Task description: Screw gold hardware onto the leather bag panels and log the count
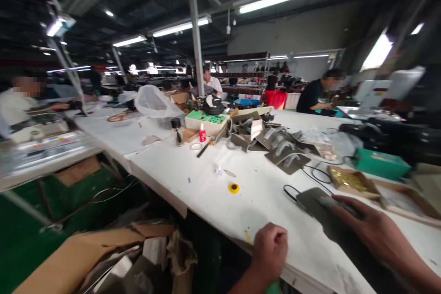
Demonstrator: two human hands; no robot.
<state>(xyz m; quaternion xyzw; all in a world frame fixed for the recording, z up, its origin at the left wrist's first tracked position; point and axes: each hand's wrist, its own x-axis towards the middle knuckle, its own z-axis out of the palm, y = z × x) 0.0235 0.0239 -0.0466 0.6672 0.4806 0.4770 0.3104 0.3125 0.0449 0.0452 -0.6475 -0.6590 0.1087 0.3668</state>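
My left hand (270, 248) is curled into a loose fist over the front edge of the white table, with nothing visible in it. On the right, my right hand (374, 227) has its fingers closed on a dark grey-green panel (312, 202), which lies partly over the table. A pale, blurred strip shows on the panel by the fingertips. Similar panels with clear plastic strips form a pile (287, 158) farther back. A yellow tape roll (234, 188) and a short yellow strip (247, 237) rest on the table to the left.
Beside the panel stand a cardboard tray of gold-coloured pieces (353, 181) and a green box (381, 165). Farther back are a red bottle (202, 134), a dark-capped jar (177, 133) and a control box (206, 121). An open carton (89, 252) sits below left. Co-workers sit beyond.
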